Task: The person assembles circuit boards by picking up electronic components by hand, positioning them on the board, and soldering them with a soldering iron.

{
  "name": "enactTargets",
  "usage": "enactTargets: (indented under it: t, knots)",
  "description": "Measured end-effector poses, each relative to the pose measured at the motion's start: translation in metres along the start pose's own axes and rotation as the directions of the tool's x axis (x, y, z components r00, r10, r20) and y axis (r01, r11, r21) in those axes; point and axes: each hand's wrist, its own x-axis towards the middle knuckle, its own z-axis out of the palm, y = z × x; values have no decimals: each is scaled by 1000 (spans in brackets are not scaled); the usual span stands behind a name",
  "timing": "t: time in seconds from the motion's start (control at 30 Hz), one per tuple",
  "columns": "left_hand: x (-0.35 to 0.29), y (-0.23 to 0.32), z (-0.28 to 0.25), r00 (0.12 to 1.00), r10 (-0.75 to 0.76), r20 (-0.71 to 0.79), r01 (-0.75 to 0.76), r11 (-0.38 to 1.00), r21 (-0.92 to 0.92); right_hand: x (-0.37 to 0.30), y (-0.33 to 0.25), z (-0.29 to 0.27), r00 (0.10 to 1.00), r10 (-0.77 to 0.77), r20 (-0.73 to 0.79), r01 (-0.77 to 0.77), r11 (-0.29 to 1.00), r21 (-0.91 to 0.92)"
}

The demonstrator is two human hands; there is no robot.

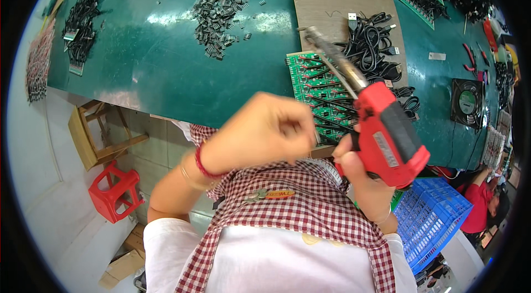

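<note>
In my right hand (362,179) is a red and black soldering gun (387,138), its handle gripped and its metal barrel slanting up to the left. The barrel passes over a green circuit board panel (301,74) with black leads laid across it. My left hand (276,127), a little blurred, hangs left of the panel at the table's near edge. Its fingers are curled together; whatever they may hold is too small or hidden to make out. Behind the barrel lies a bundle of black USB cables (368,44) on a brown board (337,0).
Small black parts (215,14) are heaped on the green table (155,72). Cable bundles (83,27) lie at far left, a small fan (467,102) and red-handled pliers (469,58) at right. A blue crate (431,215) stands beside me; another person (478,204) sits beyond it.
</note>
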Motion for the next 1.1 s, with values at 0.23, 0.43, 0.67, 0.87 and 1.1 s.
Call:
enactTargets:
  t: [0.23,0.43,0.67,0.87,1.1]
  knots:
    - [33,-1,-56,984,-55,-169,76,989,123,-26,19,-14,986,165,-20,-148,930,337]
    - [38,1,-62,985,-76,-152,94,989,115,-34,24,-16,973,219,-66,-178,906,384]
    - [40,3,-66,984,-133,-116,146,983,113,-29,21,-14,955,288,-70,-257,923,286]
    - [40,4,-66,987,-132,-90,141,984,110,-27,19,-13,952,295,-79,-269,933,241]
    - [41,5,-67,985,-145,-89,156,979,134,-25,21,-13,957,282,-73,-263,944,200]
